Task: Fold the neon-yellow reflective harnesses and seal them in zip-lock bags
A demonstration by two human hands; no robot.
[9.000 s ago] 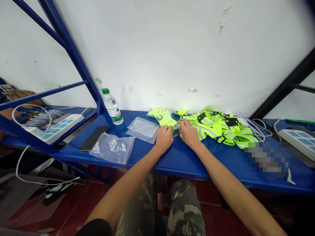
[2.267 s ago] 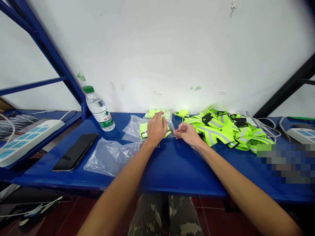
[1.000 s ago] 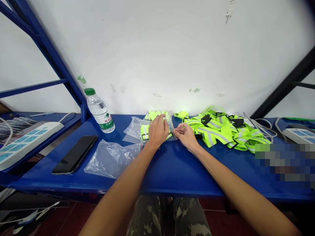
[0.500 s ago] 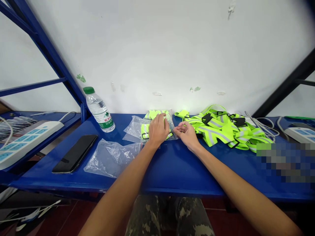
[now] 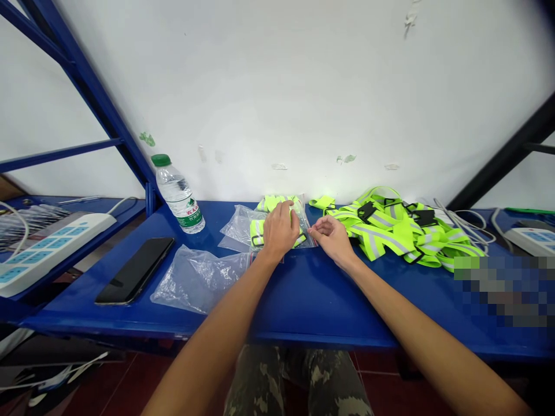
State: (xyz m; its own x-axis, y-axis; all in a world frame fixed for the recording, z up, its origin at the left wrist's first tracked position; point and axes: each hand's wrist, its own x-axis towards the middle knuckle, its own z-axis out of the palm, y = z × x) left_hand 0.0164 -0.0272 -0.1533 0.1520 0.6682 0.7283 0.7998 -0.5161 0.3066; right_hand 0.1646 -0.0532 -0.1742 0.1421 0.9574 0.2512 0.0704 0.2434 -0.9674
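My left hand (image 5: 280, 231) lies over a folded neon-yellow reflective strap (image 5: 257, 230) in a clear zip bag (image 5: 236, 224), its fingers stretched forward and the thumb at the side. Much of that strap is hidden under the palm. At the bag's right edge, my right hand (image 5: 333, 237) pinches the plastic between thumb and forefinger, the other fingers curled. Behind the left hand, more neon-yellow strap (image 5: 269, 201) shows close to the wall. A second clear zip bag (image 5: 195, 280) lies flat beside my left forearm, with no strap visible in it.
A tangled heap of neon-yellow reflective straps (image 5: 390, 228) with black buckles lies right of my right hand. To the left are a water bottle (image 5: 180, 199), a black phone (image 5: 134, 271) and a power strip (image 5: 52, 245). White cables (image 5: 470, 225) run behind the heap.
The view has shifted slightly, so everything sits a little further right. Both hands keep nearly the same place on the bag.
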